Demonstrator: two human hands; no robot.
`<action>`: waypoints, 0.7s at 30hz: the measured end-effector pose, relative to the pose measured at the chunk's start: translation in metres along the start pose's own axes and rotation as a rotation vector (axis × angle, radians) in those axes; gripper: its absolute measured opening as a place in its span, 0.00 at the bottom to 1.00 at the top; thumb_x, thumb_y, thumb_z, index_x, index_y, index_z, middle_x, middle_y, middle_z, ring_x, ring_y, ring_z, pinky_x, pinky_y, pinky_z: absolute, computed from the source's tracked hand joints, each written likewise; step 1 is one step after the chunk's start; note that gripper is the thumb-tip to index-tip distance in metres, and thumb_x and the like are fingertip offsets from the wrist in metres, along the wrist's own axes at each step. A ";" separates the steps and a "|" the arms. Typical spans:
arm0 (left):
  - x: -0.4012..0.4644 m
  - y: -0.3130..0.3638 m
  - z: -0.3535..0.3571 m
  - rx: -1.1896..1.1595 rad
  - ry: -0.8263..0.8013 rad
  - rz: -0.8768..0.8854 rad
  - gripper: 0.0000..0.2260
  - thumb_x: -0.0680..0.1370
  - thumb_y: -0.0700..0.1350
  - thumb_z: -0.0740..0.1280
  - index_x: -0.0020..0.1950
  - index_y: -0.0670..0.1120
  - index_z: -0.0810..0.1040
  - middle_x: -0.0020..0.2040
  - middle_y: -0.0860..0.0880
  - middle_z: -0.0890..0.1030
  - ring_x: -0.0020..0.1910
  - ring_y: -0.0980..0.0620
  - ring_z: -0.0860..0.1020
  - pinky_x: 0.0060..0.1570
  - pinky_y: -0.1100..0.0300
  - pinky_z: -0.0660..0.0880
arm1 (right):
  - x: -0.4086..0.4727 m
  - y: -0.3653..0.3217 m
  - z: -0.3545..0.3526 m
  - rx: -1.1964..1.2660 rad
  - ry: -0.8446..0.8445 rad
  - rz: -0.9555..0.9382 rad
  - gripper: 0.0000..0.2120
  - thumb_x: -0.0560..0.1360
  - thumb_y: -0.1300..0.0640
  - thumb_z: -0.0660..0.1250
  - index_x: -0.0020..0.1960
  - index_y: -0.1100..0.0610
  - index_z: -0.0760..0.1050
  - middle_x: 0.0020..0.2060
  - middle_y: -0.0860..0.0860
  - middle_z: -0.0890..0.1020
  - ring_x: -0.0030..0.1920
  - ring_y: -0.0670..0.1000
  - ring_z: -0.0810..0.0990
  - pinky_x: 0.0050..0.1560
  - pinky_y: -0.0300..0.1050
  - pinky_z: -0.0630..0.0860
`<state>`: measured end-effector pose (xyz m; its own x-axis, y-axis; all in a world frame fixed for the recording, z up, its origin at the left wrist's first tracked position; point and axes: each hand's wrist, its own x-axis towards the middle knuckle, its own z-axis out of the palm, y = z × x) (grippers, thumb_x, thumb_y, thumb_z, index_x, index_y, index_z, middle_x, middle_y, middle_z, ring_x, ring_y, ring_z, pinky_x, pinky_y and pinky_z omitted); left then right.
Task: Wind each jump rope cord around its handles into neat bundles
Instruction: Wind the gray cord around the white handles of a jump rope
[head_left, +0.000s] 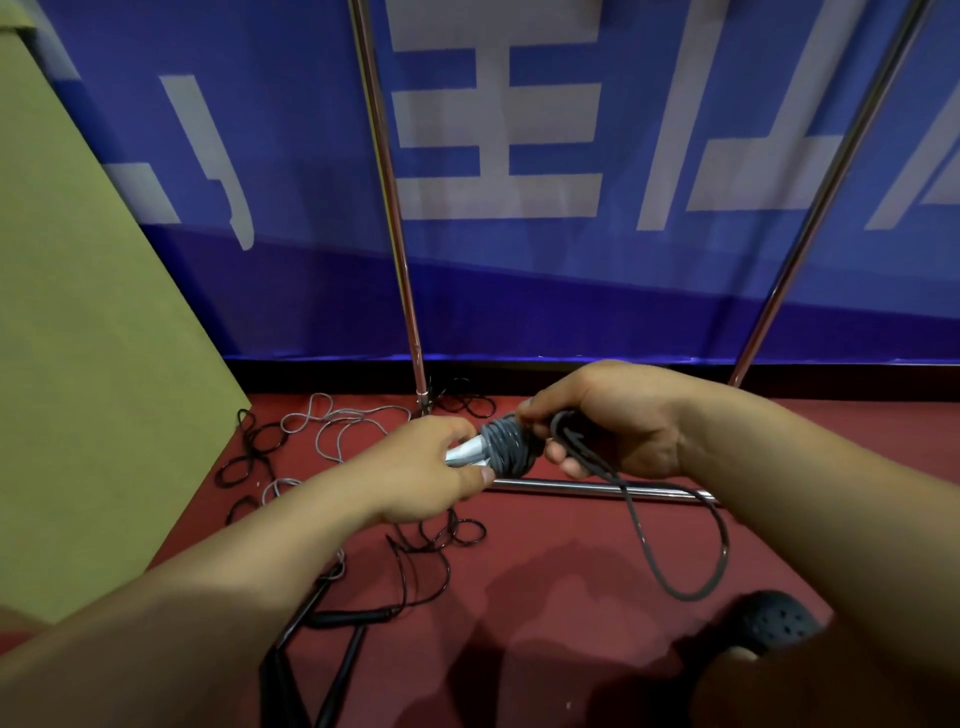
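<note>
Under left hand (434, 470), handles (467, 453) mostly hidden

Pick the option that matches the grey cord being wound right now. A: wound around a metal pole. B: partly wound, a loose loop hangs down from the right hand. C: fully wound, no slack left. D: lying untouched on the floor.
B: grey coils already wrap the handles held by the left hand, while a loose loop hangs down from the right hand.
</note>
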<state>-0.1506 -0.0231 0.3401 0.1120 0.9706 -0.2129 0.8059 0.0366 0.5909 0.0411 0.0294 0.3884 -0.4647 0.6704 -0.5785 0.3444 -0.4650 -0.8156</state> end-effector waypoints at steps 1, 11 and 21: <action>-0.001 0.001 0.000 0.024 -0.018 0.003 0.07 0.77 0.51 0.70 0.42 0.54 0.74 0.37 0.56 0.76 0.34 0.58 0.72 0.32 0.66 0.67 | 0.000 0.000 0.001 -0.027 0.007 -0.003 0.09 0.78 0.60 0.65 0.40 0.60 0.75 0.26 0.51 0.75 0.25 0.47 0.73 0.24 0.38 0.71; -0.007 0.002 0.001 0.241 -0.146 0.114 0.12 0.77 0.51 0.70 0.39 0.52 0.69 0.35 0.54 0.73 0.32 0.57 0.70 0.31 0.62 0.64 | 0.010 0.018 0.001 -1.229 0.289 -0.589 0.12 0.77 0.51 0.66 0.39 0.57 0.80 0.35 0.52 0.82 0.37 0.52 0.78 0.40 0.47 0.76; -0.014 0.003 -0.006 0.058 -0.231 0.180 0.06 0.77 0.49 0.72 0.47 0.48 0.78 0.38 0.52 0.76 0.35 0.56 0.72 0.38 0.56 0.70 | 0.022 0.019 -0.015 -1.164 0.371 -0.701 0.14 0.73 0.38 0.70 0.45 0.49 0.81 0.37 0.45 0.82 0.40 0.48 0.79 0.43 0.49 0.78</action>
<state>-0.1534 -0.0353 0.3496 0.3803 0.8803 -0.2838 0.7921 -0.1515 0.5913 0.0504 0.0438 0.3603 -0.6423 0.7565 0.1236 0.6874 0.6398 -0.3437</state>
